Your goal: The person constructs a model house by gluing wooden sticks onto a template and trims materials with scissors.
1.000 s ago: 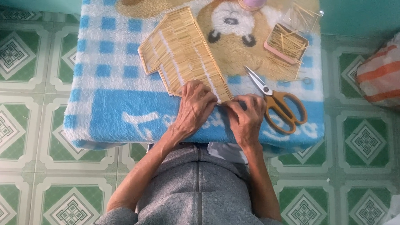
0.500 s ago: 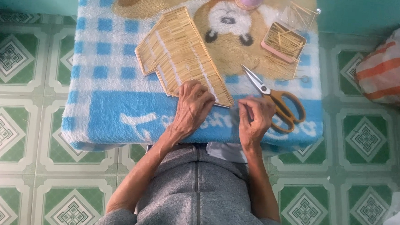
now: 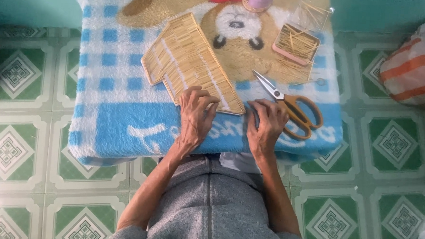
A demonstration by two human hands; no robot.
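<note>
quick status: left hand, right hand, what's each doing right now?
Left hand: fingers curled, pressing on the near edge of the stick panel; not gripping it.
Right hand: lies on the blanket beside the scissors; whether it pinches anything cannot be told.

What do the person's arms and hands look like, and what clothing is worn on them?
Both forearms are bare; the left hand and right hand wear no gloves, rings or watch that can be seen. Grey sleeves begin near the elbows, matching a grey zipped top.

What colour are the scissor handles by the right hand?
Orange; the scissors lie beside the right hand, seen clearly in the head view.
</note>
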